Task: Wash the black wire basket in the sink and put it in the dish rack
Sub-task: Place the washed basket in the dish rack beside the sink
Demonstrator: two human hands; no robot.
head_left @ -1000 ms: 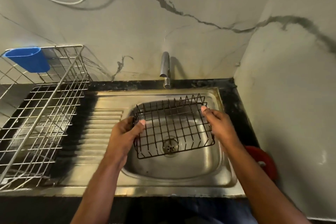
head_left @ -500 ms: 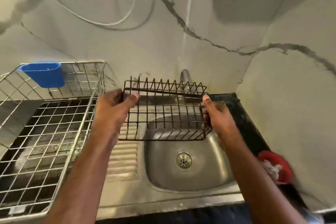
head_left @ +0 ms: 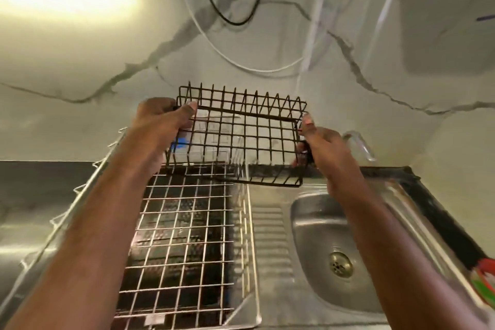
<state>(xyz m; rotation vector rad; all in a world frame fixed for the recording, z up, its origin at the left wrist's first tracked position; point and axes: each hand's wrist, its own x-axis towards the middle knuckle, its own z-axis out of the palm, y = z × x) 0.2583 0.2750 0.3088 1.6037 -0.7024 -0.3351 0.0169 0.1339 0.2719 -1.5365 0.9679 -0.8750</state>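
Observation:
The black wire basket (head_left: 241, 139) hangs in the air above the far end of the silver dish rack (head_left: 184, 236), its right part over the draining board. My left hand (head_left: 163, 126) grips the basket's left rim, thumb on top. My right hand (head_left: 318, 147) grips the right rim. The steel sink bowl (head_left: 316, 225) with its drain lies below and to the right. A blue cup on the rack's far side shows only partly behind the basket and my left hand.
The tap (head_left: 359, 142) rises behind my right hand against the marble wall. A ribbed draining board (head_left: 270, 238) lies between rack and bowl. A red and green object (head_left: 484, 276) sits at the right counter edge. Cables hang on the wall above.
Both hands lifted the basket out of the sink bowl and carried it up and left, over the dish rack. The view has swung left and upward.

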